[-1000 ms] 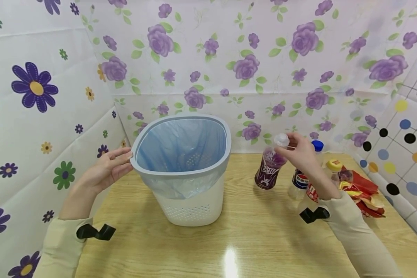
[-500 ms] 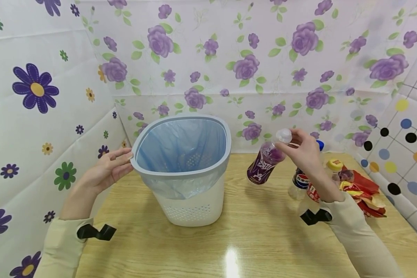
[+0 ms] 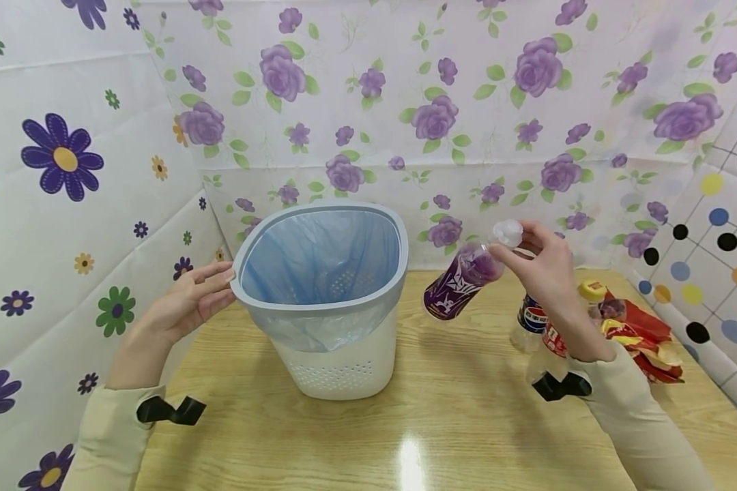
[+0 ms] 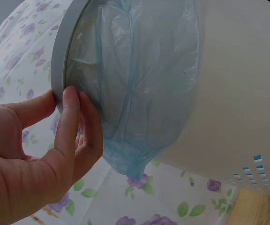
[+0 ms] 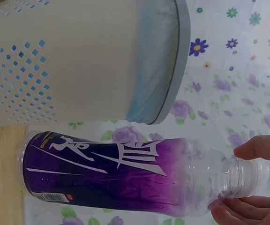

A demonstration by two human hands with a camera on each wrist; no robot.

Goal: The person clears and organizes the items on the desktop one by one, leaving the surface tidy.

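My right hand (image 3: 543, 266) pinches the neck and white cap of a plastic bottle (image 3: 460, 283) with purple drink and a dark purple label. The bottle hangs tilted above the table, its base toward the bin. In the right wrist view, thumb and fingers sit on either side of the bottle's neck (image 5: 224, 180). A white trash can (image 3: 344, 368) with a grey rim and a blue plastic liner (image 3: 325, 252) stands upright to the left. My left hand (image 4: 46, 159) holds that grey rim (image 4: 59, 61) between thumb and fingers, at its left side.
Beyond the right forearm stand a Pepsi bottle (image 3: 530, 320), a red-labelled bottle (image 3: 549, 351) and a yellow-capped bottle (image 3: 591, 292). Crumpled red snack wrappers (image 3: 641, 341) lie farther right. The wooden table (image 3: 460, 423) meets flower-patterned cloth walls at the back and left.
The purple drink bottle has risen off the table and tilted further, its base swinging left toward the bin. My right hand has moved up and slightly right. The left hand stays on the rim.
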